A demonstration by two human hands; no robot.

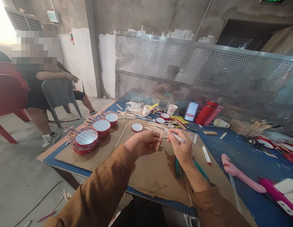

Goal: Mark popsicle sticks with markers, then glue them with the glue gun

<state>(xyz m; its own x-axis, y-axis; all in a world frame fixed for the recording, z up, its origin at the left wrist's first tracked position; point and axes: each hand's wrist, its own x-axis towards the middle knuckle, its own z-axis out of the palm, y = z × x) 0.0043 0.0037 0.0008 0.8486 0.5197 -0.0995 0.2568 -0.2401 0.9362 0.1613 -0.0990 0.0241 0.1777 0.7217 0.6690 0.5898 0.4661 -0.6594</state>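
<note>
- On the brown cardboard (156, 186), the left hand (143, 143) has curled fingers and pinches a wooden stick (158, 141), a little tilted
- The right hand (180, 146) pinches a white marker (175, 136), its tip just beside the stick
- Keeping both hands close together seems to give steady control
- Green pliers (177, 168) lie under the right hand

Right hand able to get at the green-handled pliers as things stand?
Probably yes: the right hand sits just above the green-handled pliers on the cardboard, nothing between them, though it grips a white marker it must set down first.
</note>
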